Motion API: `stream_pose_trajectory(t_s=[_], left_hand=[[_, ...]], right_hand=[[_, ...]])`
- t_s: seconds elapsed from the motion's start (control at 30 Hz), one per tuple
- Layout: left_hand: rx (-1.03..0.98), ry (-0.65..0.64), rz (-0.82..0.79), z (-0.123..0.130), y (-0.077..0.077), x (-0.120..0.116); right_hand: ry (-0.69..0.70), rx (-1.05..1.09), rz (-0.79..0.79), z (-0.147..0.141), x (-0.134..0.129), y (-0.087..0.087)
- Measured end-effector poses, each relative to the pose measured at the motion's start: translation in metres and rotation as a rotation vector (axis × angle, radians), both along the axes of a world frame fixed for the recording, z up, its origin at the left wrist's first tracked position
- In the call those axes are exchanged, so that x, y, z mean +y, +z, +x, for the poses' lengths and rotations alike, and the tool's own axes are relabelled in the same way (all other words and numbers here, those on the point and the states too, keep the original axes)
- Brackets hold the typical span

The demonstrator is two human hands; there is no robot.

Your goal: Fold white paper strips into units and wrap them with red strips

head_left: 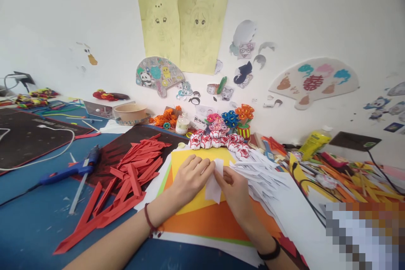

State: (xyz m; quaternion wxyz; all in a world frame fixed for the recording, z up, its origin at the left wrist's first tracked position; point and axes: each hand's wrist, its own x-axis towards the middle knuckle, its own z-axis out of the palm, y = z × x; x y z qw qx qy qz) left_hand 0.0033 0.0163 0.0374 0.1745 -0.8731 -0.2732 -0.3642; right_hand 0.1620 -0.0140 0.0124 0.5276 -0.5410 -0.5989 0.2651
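Note:
Between my two hands is a white paper strip (214, 190), its lower end hanging down and its top showing above the fingers. My left hand (193, 177) is closed, fingers curled over the strip's left side. My right hand (234, 187) pinches the strip from the right with thumb and fingers. Both hands are above a yellow paper sheet (186, 162) lying on an orange sheet (218, 221). To the left is a pile of folded red paper strips (136, 173). On the right, beside my right hand, lies a heap of white paper strips (262, 177).
Red-and-white folded paper pieces (218, 140) sit behind the sheets, with paper flowers (230, 120) beyond. A blue glue gun (69, 169) lies at left, its black cord trailing off. A yellow bottle (314, 143) and orange and yellow strips (363, 181) are at right.

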Motion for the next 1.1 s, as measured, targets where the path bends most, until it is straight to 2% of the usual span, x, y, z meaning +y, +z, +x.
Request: stream_pose_trajectory(t_s=[0.1, 0.3, 0.4, 0.5, 0.63, 0.97, 1.1], left_hand=[[-0.233, -0.069, -0.24, 0.002, 0.004, 0.003], [-0.837, -0.298, -1.102, 0.005, 0.002, 0.017], [-0.97, -0.389, -1.35, 0.005, -0.005, 0.022], [-0.936, -0.447, -1.457, 0.003, -0.006, 0.022], [-0.897, -0.409, -1.527, 0.002, 0.001, 0.019], [-0.967, -0.347, -1.496, 0.006, 0.002, 0.015], [-1.013, -0.341, -1.482, 0.009, -0.001, 0.011]], right_hand=[[-0.026, -0.034, 0.004, 0.003, 0.001, 0.002], [-0.037, -0.179, 0.077, 0.006, 0.002, 0.006], [-0.04, -0.223, 0.114, 0.004, 0.001, 0.008], [-0.056, -0.257, 0.136, 0.004, 0.0, 0.01], [-0.016, -0.255, 0.131, 0.004, -0.002, 0.011], [0.029, -0.213, 0.109, 0.002, -0.002, 0.009], [0.005, -0.169, 0.081, 0.0, -0.002, 0.007]])
